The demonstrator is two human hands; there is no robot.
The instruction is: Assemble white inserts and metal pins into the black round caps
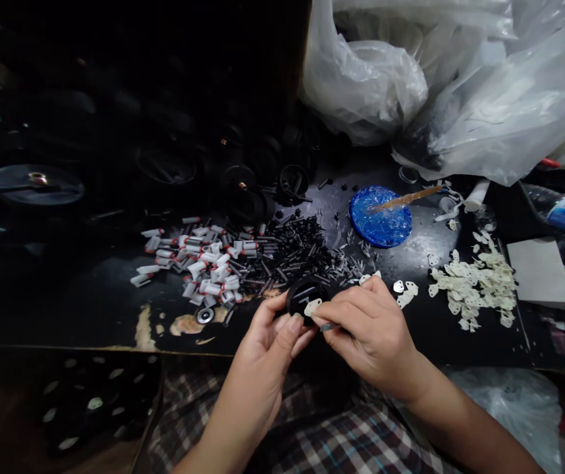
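Observation:
My left hand [269,336] is closed around a round black plastic part [301,289], its hollow side facing up. Against that part lies a small cream-coloured flat piece [313,306], pinched by the fingertips of my right hand [369,326]. A small grey piece [329,326] shows under my right fingers; its kind I cannot make out. Just beyond my hands is a heap of small black springs [287,260] mixed with dark bits. To its left lie grey plastic sleeves [208,263] with red ends. More cream flat pieces [480,283] are piled to the right.
A blue round lid [380,217] with a brown stick [411,196] across it sits behind my right hand. Large plastic bags [504,99] fill the back right. Black round parts [35,184] crowd the back left. A white box [539,271] stands at the right.

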